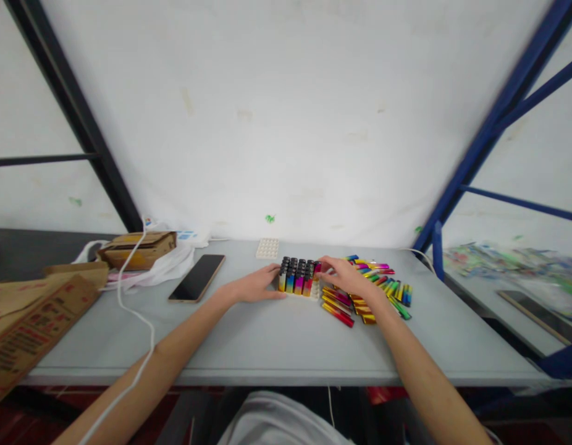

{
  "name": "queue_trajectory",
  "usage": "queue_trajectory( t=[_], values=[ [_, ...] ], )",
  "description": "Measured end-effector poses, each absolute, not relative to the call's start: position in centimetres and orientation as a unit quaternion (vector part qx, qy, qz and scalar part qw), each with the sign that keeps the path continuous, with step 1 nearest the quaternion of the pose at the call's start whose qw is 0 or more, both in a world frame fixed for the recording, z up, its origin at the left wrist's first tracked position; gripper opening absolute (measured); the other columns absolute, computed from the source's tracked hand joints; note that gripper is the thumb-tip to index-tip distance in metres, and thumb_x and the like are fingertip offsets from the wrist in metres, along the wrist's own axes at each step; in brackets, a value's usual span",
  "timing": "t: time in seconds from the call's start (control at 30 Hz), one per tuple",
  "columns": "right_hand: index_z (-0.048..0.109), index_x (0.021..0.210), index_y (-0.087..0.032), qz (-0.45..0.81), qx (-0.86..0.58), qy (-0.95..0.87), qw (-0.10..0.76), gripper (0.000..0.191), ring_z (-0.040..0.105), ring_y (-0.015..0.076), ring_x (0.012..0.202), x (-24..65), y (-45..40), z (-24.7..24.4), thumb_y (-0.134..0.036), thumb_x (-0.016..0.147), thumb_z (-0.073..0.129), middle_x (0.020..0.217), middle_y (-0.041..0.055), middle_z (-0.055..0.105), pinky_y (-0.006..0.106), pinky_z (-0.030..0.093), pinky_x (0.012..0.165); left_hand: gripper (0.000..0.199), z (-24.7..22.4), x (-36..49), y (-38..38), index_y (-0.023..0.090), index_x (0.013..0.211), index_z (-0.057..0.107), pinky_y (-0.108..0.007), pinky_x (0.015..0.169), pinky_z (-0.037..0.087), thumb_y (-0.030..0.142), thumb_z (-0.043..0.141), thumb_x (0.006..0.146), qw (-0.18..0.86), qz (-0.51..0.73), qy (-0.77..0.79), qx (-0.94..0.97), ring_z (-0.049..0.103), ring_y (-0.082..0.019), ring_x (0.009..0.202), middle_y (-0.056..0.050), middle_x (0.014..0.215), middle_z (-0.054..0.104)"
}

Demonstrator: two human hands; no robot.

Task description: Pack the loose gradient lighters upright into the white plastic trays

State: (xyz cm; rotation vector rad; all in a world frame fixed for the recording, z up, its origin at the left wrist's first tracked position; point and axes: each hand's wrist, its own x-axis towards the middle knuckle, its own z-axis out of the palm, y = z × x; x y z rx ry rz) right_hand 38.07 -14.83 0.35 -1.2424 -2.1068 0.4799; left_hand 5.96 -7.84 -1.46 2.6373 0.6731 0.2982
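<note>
Several shiny multicoloured tubes with black tops (298,278) stand upright in rows in a white holder (315,290) at the middle of the table. My left hand (258,284) rests at the holder's left side, thumb and fingers spread around its corner. At the right end of the rows, my right hand (342,275) has its fingertips closed on a magenta tube (318,267). Loose metallic tubes (338,307) in gold, red, green and blue lie in a pile beneath and beside my right hand and forearm.
A white studded tray (267,248) lies near the wall. A phone (197,278) is on the left, beside a white plastic bag (165,267) and cardboard boxes (140,248). A white cable (136,314) hangs across my left forearm. Blue frame (480,133) stands right.
</note>
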Motion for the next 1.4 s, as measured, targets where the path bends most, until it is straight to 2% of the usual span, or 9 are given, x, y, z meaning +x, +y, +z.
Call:
queue_trajectory(
  t=[0.13,0.27,0.43,0.63,0.77,0.83,0.97,1.1,1.4],
  values=[
    [0.077,0.09,-0.022,0.188,-0.512,-0.797,0.26,0.02,0.067,0.0238,0.075,39.8,-15.8,1.2,-0.042,0.086,0.077,0.082,0.0058,0.076,0.035,0.051,0.072,0.075,-1.5,6.0,-7.9,0.016,0.153,0.047,-0.043,0.129,0.032,0.064,0.064,0.097,0.202,0.113,0.239,0.943,0.045,-0.034,0.15,-0.017,0.161,0.047],
    [0.078,0.076,-0.024,0.199,-0.54,-0.785,0.227,0.019,0.065,0.0235,0.071,40.6,-16.3,1.1,-0.039,0.072,0.088,0.078,0.005,0.075,0.033,0.047,0.067,0.077,-1.4,6.0,-7.9,0.014,0.152,0.048,-0.045,0.129,0.032,0.064,0.066,0.096,0.202,0.116,0.241,0.942,0.044,-0.036,0.15,-0.019,0.162,0.047],
    [0.074,0.07,-0.024,0.178,-0.533,-0.802,0.202,0.013,0.065,0.0251,0.073,40.0,-16.1,1.0,-0.032,0.074,0.083,0.076,0.0069,0.074,0.035,0.047,0.071,0.075,-1.1,6.0,-8.0,0.013,0.152,0.048,-0.044,0.13,0.031,0.062,0.064,0.098,0.204,0.102,0.248,0.942,0.043,-0.035,0.152,-0.019,0.163,0.045],
    [0.066,0.099,-0.023,0.155,-0.532,-0.778,0.296,0.021,0.066,0.0231,0.078,39.2,-16.2,1.3,-0.042,0.099,0.058,0.088,0.0056,0.076,0.034,0.046,0.074,0.077,-1.2,6.0,-8.0,0.013,0.153,0.046,-0.044,0.13,0.03,0.063,0.063,0.098,0.203,0.103,0.246,0.942,0.042,-0.035,0.152,-0.019,0.163,0.044],
    [0.063,0.112,-0.024,0.182,-0.528,-0.745,0.365,0.033,0.063,0.0208,0.069,38.6,-16.2,1.7,-0.053,0.104,0.051,0.08,0.001,0.074,0.032,0.045,0.069,0.077,-1.3,6.1,-7.9,0.015,0.155,0.045,-0.045,0.129,0.031,0.063,0.064,0.098,0.205,0.11,0.239,0.943,0.043,-0.035,0.151,-0.018,0.163,0.045],
    [0.066,0.111,-0.023,0.186,-0.533,-0.724,0.395,0.038,0.062,0.0209,0.068,38.2,-16.0,1.8,-0.057,0.103,0.05,0.077,0.0012,0.073,0.033,0.046,0.069,0.077,-1.4,6.1,-7.8,0.014,0.154,0.046,-0.046,0.129,0.031,0.063,0.063,0.098,0.207,0.106,0.238,0.943,0.043,-0.036,0.151,-0.019,0.163,0.045],
    [0.074,0.103,-0.023,0.153,-0.539,-0.692,0.455,0.042,0.065,0.0252,0.083,37.8,-15.5,1.7,-0.06,0.097,0.056,0.091,0.0065,0.076,0.036,0.049,0.078,0.075,-1.5,6.1,-7.7,0.014,0.153,0.048,-0.045,0.129,0.031,0.063,0.063,0.098,0.207,0.109,0.236,0.943,0.044,-0.035,0.151,-0.019,0.162,0.046],
    [0.071,0.109,-0.024,0.174,-0.566,-0.662,0.459,0.045,0.055,0.0207,0.065,37.6,-15.3,1.2,-0.064,0.089,0.065,0.067,-0.001,0.062,0.032,0.044,0.064,0.075,-1.5,6.1,-7.7,0.016,0.154,0.047,-0.044,0.129,0.031,0.064,0.063,0.098,0.205,0.113,0.232,0.944,0.043,-0.034,0.151,-0.017,0.163,0.046],
    [0.057,0.092,-0.025,0.179,-0.562,-0.642,0.49,0.038,0.046,0.0158,0.058,37.2,-14.9,0.4,-0.061,0.087,0.068,0.066,-0.0054,0.055,0.028,0.037,0.06,0.077,-1.5,6.0,-7.7,0.014,0.155,0.045,-0.045,0.129,0.03,0.062,0.064,0.098,0.202,0.112,0.236,0.944,0.043,-0.034,0.151,-0.019,0.164,0.044]
  ],
)
